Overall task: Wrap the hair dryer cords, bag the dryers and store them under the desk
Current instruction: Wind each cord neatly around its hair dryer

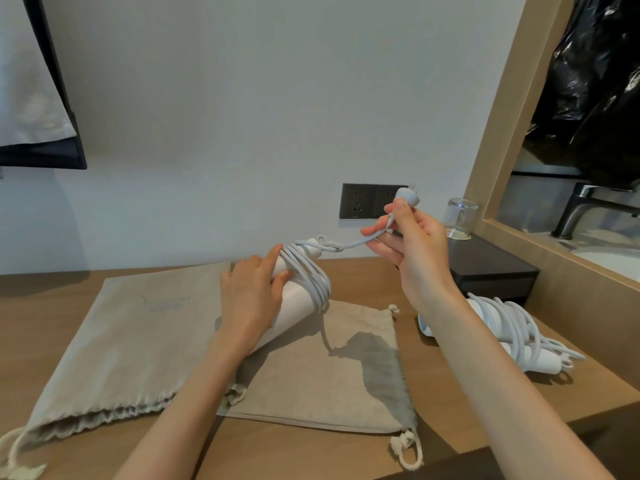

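**A:** Where is the dryer that's being wrapped?

**B:** The white hair dryer (pixel 294 311) is held up off the table (pixel 450 427), above the right drawstring bag (pixel 311 379). The left hand (pixel 249 292) grips its body, fingers (pixel 273 255) curled round it, with the forefinger laid against the coils.

**A:** And the cord?

**B:** The cord (pixel 313 277) is looped several times round the dryer. Its loose end runs up to the right hand (pixel 414 244), whose thumb and fingers (pixel 375 232) pinch it just below the plug (pixel 408 196). The plug is raised in front of the dark wall socket (pixel 358 202).

**A:** The other dryer?

**B:** The second hair dryer (pixel 512 336) lies on the table to the right with its cord bundled round it, partly hidden by the right forearm. It is just beside a black box (pixel 491 268), and a clear glass (pixel 460 218) stands at the box's far end.

**A:** The bags?

**B:** Both are beige and lie flat on the table. The left drawstring bag (pixel 121 341) is beside the right one. Whether they overlap under the left arm, I cannot tell.
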Available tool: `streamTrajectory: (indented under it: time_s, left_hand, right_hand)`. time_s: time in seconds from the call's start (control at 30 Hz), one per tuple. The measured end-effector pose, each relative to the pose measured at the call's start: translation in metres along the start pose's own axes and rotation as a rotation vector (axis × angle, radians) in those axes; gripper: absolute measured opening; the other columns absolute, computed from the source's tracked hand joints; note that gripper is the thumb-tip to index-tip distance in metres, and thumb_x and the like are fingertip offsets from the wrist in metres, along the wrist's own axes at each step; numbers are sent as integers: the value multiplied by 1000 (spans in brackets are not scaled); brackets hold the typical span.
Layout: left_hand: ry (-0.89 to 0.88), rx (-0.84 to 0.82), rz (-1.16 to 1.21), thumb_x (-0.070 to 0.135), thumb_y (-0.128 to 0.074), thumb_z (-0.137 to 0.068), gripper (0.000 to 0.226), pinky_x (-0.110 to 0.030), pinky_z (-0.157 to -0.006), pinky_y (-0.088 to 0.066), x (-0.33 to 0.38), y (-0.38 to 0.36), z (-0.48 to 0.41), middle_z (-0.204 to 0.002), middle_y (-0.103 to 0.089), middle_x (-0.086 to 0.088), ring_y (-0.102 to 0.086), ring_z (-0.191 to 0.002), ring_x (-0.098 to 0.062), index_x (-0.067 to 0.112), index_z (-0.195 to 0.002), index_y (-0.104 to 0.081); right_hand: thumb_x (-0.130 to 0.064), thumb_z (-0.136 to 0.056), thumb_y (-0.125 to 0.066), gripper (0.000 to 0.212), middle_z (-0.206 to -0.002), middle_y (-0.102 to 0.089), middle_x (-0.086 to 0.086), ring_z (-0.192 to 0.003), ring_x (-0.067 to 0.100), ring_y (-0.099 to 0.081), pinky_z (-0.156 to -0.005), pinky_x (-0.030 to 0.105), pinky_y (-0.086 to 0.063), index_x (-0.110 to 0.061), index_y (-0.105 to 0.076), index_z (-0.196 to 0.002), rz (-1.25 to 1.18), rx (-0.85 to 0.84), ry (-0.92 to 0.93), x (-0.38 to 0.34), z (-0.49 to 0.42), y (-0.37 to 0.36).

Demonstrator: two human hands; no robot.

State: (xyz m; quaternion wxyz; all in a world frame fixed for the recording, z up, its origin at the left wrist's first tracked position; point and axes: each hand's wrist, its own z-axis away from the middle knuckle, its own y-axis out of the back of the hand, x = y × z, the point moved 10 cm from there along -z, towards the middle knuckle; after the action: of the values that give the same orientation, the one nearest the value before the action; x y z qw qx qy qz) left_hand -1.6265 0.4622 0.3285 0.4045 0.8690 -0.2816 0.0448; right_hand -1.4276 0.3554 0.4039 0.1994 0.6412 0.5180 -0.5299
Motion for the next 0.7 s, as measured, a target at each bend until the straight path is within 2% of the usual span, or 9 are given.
streamTrajectory:
  time_s: [0.13, 0.23, 0.3, 0.37, 0.43, 0.5, 0.57, 0.63, 0.7]
  left_hand:
    - [11, 28, -9, 37, -50, -95, 47, -36, -71, -29, 1, 3, 2, -97, -61, -8, -54, -95, -31, 24, -139, -44]
    - [-46, 26, -21, 37, -56, -92, 47, -34, -68, -30, 4, 3, 2, -91, -63, -8, -57, -89, -31, 23, -136, -49]
    - [-158, 28, -25, 39, -58, -88, 44, -35, -64, -37, 16, 0, 7, -86, -65, -5, -59, -81, -30, 24, -130, -56]
    - [-247, 53, -57, 40, -57, -82, 45, -35, -58, -40, 28, -3, 15, -78, -64, -3, -60, -73, -28, 24, -124, -60]
    - [-276, 73, -61, 36, -66, -78, 46, -35, -56, -39, 33, -2, 18, -75, -62, -3, -59, -69, -28, 23, -122, -62]
    - [-277, 80, -50, 33, -70, -78, 47, -36, -57, -41, 33, 0, 18, -75, -62, -4, -59, -70, -28, 21, -123, -62]
    - [-275, 77, -46, 35, -64, -79, 46, -36, -58, -44, 31, 2, 18, -75, -62, -4, -59, -70, -28, 21, -123, -62]
    - [-264, 69, -49, 38, -58, -78, 47, -36, -58, -44, 31, 3, 18, -74, -62, -3, -59, -70, -28, 23, -122, -62]
    - [-233, 53, -41, 38, -63, -77, 46, -36, -60, -44, 29, 2, 18, -80, -63, -2, -59, -75, -28, 27, -122, -62]
  right_hand:
    - [-23, -97, -48, 18, -67, -65, 2, -65, 11, -70, -64, 21, -58, -10, -61, -93, -88, -8, -147, 19, 2, -1]
    - [-28, -98, -47, 22, -60, -55, -1, -55, 9, -61, -60, 20, -56, -12, -62, -95, -60, -35, -144, 22, 1, 2]
    - [-32, -98, -46, 26, -51, -38, -5, -44, 6, -40, -46, 18, -42, -13, -64, -97, -27, -24, -91, 22, -5, 10]
    - [-33, -99, -46, 27, -48, -27, -8, -41, 5, -24, -41, 18, -25, -16, -66, -98, 133, 17, -21, 23, -10, 22]
    - [-34, -98, -47, 26, -49, -28, -6, -42, 5, -24, -43, 21, -23, -20, -69, -100, 352, -9, 46, 27, -11, 27]
    - [-35, -98, -47, 26, -50, -35, -2, -44, 5, -31, -46, 22, -29, -23, -70, -102, 540, -118, 92, 35, -7, 21]
    - [-34, -98, -45, 33, -52, -42, 2, -47, 4, -37, -50, 20, -34, -12, -69, -102, 663, -217, 126, 39, -2, 16]
    - [-33, -99, -42, 42, -51, -47, -2, -48, 3, -41, -54, 20, -37, 3, -64, -103, 719, -292, 116, 45, 1, 14]
    - [-29, -101, -38, 40, -54, -52, -5, -49, 2, -44, -60, 21, -37, 4, -63, -101, 733, -401, 64, 52, 7, 10]
